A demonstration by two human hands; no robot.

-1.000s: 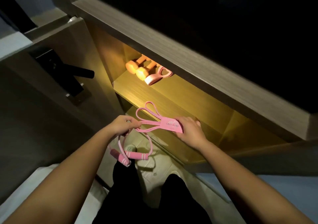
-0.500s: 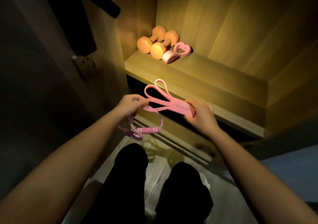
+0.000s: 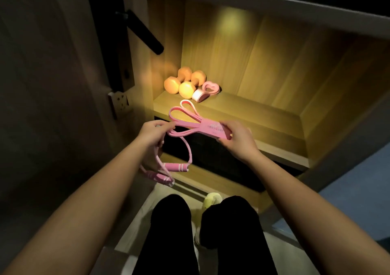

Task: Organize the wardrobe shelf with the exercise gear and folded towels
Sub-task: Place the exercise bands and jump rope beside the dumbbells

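I hold a pink resistance band (image 3: 198, 125) in front of the lit wooden shelf (image 3: 242, 114). My right hand (image 3: 237, 139) pinches its flat labelled end. My left hand (image 3: 153, 132) grips the looped part, and a pink tube with two foam handles (image 3: 168, 169) hangs below that hand. Two orange dumbbells (image 3: 183, 81) lie in the shelf's back left corner. A small coiled pink band (image 3: 206, 91) lies beside them. No towels are in view.
The wardrobe door (image 3: 63, 84) stands open at left with a black handle (image 3: 145, 35). A dark compartment (image 3: 221, 158) lies under the shelf. My legs in black trousers (image 3: 190, 232) and a yellowish slipper (image 3: 212, 198) are below. A blue surface (image 3: 358, 201) is at right.
The view has shifted and moved closer to the shelf. Both hands keep their hold on the pink band, now raised slightly toward the shelf's front edge.
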